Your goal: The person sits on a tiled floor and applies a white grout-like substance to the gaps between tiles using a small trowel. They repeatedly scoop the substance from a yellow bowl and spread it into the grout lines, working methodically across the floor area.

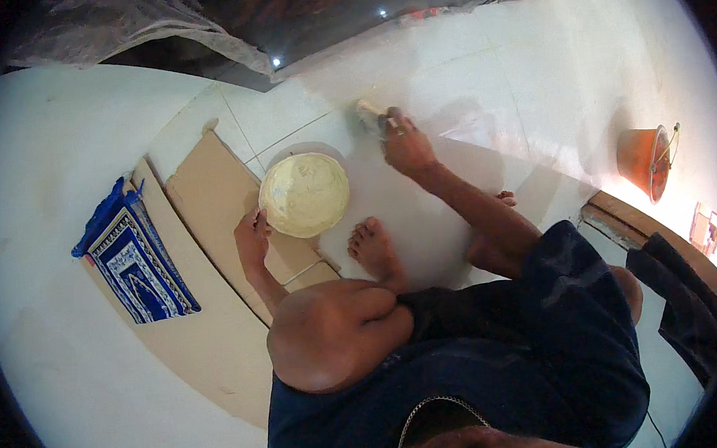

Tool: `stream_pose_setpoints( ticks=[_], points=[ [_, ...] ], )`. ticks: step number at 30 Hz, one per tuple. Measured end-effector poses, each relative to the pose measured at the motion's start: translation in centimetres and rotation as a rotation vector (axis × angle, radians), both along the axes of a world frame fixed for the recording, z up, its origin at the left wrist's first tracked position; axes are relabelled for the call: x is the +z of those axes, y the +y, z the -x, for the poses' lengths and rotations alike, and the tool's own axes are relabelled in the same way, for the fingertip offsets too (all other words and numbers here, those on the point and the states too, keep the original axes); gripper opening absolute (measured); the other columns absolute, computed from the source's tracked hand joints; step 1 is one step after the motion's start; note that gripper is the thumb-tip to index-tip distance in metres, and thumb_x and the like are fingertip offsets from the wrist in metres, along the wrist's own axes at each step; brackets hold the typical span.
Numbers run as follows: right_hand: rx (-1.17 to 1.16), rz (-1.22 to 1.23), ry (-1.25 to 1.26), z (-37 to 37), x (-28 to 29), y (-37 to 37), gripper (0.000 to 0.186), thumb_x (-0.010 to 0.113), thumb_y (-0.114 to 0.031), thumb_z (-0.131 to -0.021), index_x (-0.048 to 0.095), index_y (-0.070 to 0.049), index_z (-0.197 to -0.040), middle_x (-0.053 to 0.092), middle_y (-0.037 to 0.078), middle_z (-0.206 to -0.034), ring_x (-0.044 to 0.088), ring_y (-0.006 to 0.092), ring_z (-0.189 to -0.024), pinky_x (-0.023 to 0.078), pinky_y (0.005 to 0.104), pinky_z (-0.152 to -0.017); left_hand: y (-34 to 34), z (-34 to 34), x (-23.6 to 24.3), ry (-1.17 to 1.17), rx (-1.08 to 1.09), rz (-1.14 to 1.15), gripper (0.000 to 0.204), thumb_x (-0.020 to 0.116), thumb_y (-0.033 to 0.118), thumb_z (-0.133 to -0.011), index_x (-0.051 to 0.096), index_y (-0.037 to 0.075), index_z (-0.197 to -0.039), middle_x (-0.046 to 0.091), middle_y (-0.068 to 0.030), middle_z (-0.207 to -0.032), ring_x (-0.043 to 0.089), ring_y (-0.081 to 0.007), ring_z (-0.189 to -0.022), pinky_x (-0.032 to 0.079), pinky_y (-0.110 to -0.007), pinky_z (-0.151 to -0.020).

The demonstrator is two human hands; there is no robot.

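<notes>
A round cream-yellow bowl or tub (304,193), its surface crusted, rests near the edge of cardboard in front of me. My left hand (252,234) has its fingers curled against the bowl's left rim. My right hand (405,146) is closed on a small pale tool (369,108), held low over the white tiles to the upper right of the bowl; I cannot make out its exact kind or whether it touches the floor. My bare foot (372,248) is just below the bowl, and my knees are bent up close.
Cardboard sheets (196,185) lie on my left with a folded blue patterned mat (139,262). An orange bucket (642,161) is at the right, above a wooden edge (690,269) and dark cloth (658,296). A dark panel with translucent plastic (224,43) spans the top.
</notes>
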State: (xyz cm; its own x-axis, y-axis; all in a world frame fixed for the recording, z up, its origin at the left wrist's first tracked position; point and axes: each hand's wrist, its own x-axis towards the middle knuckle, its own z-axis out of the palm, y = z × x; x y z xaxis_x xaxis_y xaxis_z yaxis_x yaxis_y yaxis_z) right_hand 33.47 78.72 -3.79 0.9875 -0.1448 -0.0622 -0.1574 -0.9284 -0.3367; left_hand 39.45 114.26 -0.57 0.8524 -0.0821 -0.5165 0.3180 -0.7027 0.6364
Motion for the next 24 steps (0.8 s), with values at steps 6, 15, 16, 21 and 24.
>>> stream_pose_setpoints(
  ticks=[6,15,16,21,24],
  points=[
    [0.395,0.059,0.143,-0.2,0.5,4.2,0.04,0.06,-0.015,-0.077,0.055,0.001,-0.113,0.046,0.016,-0.121,0.053,0.031,-0.106,0.054,0.0397,-0.076,1.7,0.9,-0.8,-0.016,0.025,-0.02,0.031,0.055,0.02,-0.091,0.061,0.002,-0.116,0.065,-0.0112,-0.085,0.062,-0.0152,-0.068,0.054,-0.028,-0.06],
    [0.229,-0.432,0.03,0.1,5.6,1.9,0.048,0.061,-0.013,-0.075,0.054,-0.012,-0.123,0.047,0.013,-0.117,0.055,0.03,-0.101,0.054,0.0397,-0.076,2.1,1.5,-1.1,-0.002,0.076,0.021,0.029,0.053,0.017,-0.092,0.061,0.003,-0.116,0.066,-0.011,-0.086,0.062,-0.0146,-0.069,0.055,-0.028,-0.059],
    [0.281,-0.352,0.003,0.7,5.3,2.5,0.048,0.062,-0.015,-0.074,0.054,-0.011,-0.122,0.047,0.014,-0.119,0.055,0.0311,-0.103,0.054,0.0401,-0.076,1.5,1.2,-0.7,0.004,0.052,0.001,0.03,0.053,0.018,-0.092,0.06,0.003,-0.117,0.065,-0.0112,-0.085,0.062,-0.015,-0.07,0.055,-0.029,-0.06],
    [0.572,-0.166,0.021,3.8,2.4,5.5,0.05,0.063,-0.018,-0.073,0.054,-0.009,-0.12,0.049,0.015,-0.122,0.051,0.0332,-0.109,0.053,0.0424,-0.077,1.5,1.0,-0.4,-0.024,0.066,-0.029,0.031,0.053,0.016,-0.091,0.06,0.003,-0.118,0.066,-0.0143,-0.09,0.064,-0.0165,-0.072,0.056,-0.03,-0.059],
    [0.537,-0.229,0.009,4.6,2.9,3.4,0.052,0.061,-0.02,-0.075,0.05,-0.008,-0.125,0.046,0.014,-0.124,0.051,0.0313,-0.11,0.052,0.0398,-0.08,2.7,1.2,-0.4,-0.081,0.07,-0.119,0.029,0.053,0.016,-0.091,0.061,0.003,-0.115,0.066,-0.0162,-0.091,0.065,-0.0185,-0.072,0.056,-0.031,-0.057]
  ],
)
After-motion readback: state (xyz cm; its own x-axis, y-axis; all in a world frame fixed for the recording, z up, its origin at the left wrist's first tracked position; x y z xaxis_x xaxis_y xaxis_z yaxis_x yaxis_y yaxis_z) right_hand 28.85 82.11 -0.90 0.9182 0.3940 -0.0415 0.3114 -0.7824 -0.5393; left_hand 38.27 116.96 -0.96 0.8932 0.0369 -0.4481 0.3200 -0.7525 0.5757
